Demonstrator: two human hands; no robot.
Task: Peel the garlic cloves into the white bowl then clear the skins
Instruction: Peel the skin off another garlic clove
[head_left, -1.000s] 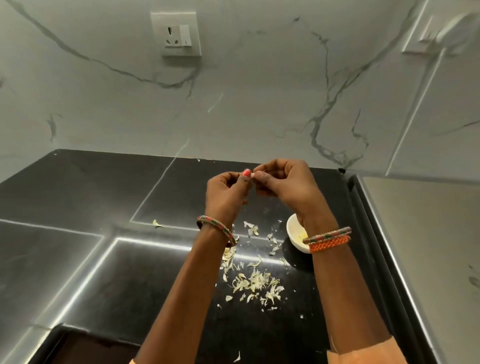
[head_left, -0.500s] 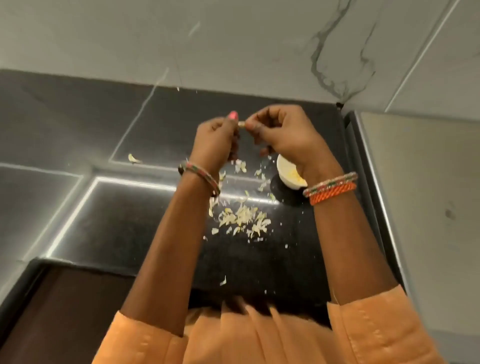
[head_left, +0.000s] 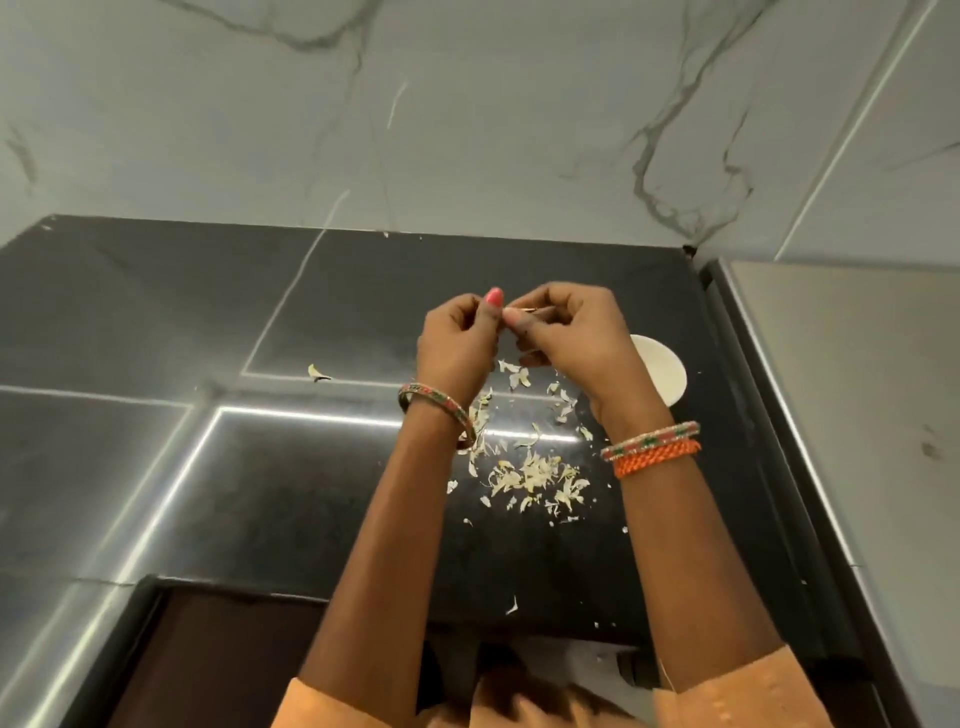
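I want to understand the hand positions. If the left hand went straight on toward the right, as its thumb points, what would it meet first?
The right hand: the left hand almost touches its fingertips around the garlic clove.

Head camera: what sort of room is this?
Likely a home kitchen: a black stone counter, a marble-look wall, and garlic skins beside a white bowl.
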